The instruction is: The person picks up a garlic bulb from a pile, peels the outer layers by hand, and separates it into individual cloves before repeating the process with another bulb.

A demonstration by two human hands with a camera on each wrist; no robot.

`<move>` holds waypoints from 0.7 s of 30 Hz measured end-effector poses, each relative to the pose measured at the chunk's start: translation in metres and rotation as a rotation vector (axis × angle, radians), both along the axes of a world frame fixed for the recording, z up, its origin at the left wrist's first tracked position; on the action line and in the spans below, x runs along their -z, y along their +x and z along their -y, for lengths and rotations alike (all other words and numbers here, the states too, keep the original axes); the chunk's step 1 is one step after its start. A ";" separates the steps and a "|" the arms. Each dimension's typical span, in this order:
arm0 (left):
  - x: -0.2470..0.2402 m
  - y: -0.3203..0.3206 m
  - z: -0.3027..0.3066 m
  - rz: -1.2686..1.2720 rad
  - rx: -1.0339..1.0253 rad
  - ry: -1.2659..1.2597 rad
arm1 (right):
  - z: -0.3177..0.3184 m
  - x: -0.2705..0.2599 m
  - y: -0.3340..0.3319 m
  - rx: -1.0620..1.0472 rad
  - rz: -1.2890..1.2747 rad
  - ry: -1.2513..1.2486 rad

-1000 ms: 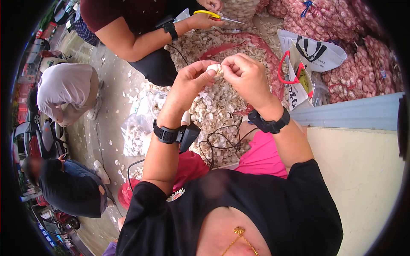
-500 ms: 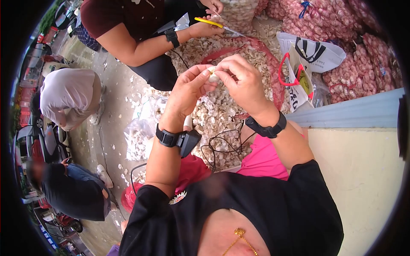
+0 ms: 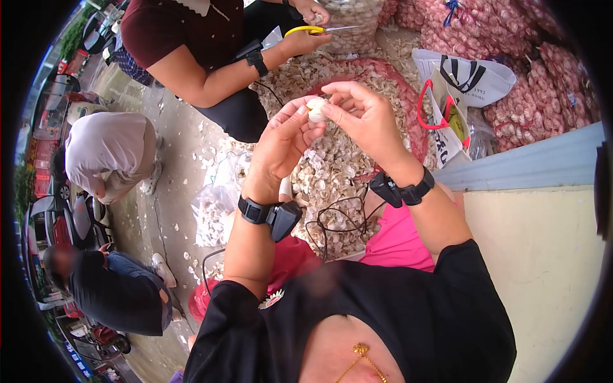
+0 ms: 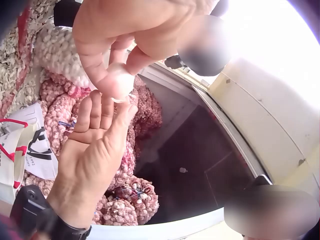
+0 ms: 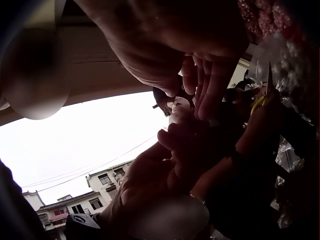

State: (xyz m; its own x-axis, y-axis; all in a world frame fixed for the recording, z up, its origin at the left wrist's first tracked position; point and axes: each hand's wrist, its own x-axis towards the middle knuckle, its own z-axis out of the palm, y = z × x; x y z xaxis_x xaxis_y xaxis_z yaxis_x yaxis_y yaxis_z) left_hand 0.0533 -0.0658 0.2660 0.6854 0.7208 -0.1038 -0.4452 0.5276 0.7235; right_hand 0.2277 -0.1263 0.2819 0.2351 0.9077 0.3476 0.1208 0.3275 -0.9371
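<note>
A small white garlic bulb [image 3: 316,111] is between my two hands, above the peel heap, in the head view. My left hand [image 3: 285,137] grips it with thumb and fingertips; the left wrist view shows the round garlic's underside, a thin flap of skin hanging from it. My right hand [image 3: 365,124] has its thumb tip at the garlic, its index finger raised away from it. In the left wrist view the right palm faces up, and its fairly straight fingers [image 4: 95,112] reach to the garlic. The right wrist view is dark there, and the hands partly cover the garlic.
Loose garlic skins [image 3: 332,172] cover the ground below, crossed by a black cable [image 3: 325,220]. A clear bag [image 3: 214,210] stands at left. Red net sacks of garlic [image 3: 472,32] and a white tote bag [image 3: 469,83] stand at right. Another person holds yellow-handled scissors [image 3: 306,30] opposite.
The right fingers, earlier pinched together at the garlic, have spread, with the index lifted away. My left hand keeps its hold as the garlic turns. The other person's scissors have shifted left.
</note>
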 end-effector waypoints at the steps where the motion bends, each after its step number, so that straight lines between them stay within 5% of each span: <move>1: 0.002 0.001 0.000 -0.033 0.000 0.037 | -0.002 0.006 0.001 0.012 0.081 0.060; 9: 0.001 -0.002 -0.003 0.069 0.007 -0.073 | -0.005 0.013 0.011 0.227 0.435 0.053; 11: 0.002 -0.003 -0.004 0.083 -0.012 -0.103 | -0.001 0.004 0.004 0.079 0.042 -0.042; 21: 0.008 -0.004 -0.006 0.225 0.082 -0.127 | -0.005 0.016 0.003 0.006 -0.051 -0.194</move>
